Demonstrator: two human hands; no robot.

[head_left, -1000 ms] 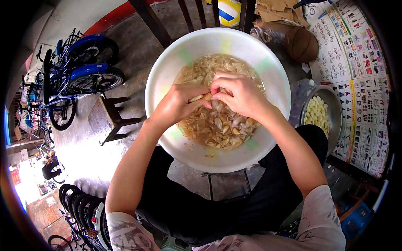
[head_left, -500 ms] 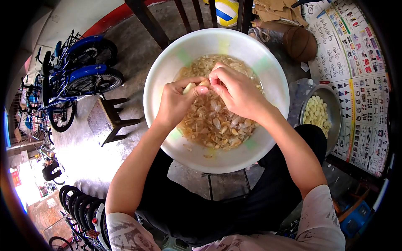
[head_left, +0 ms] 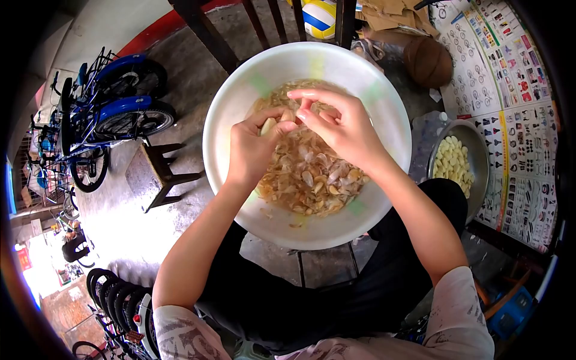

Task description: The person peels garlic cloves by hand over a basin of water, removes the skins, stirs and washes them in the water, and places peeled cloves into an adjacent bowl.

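A wide white basin holds water with many loose garlic skins and cloves. Over its left part, my left hand is closed on a pale garlic clove, with another clove at its fingertips. My right hand is beside it, fingers bent and partly apart, the thumb and fingertips close to the left fingertips. Whether anything is between the right fingers is too small to tell. To the right, a metal bowl holds many peeled cloves.
A wooden stool and blue bicycles stand on the left. Behind the basin are a dark chair back, a volleyball and a basketball. Printed sheets cover the right side.
My right hand's fingers have spread somewhat and its index finger has straightened. My left hand has shifted slightly left, with the pale clove still in it.
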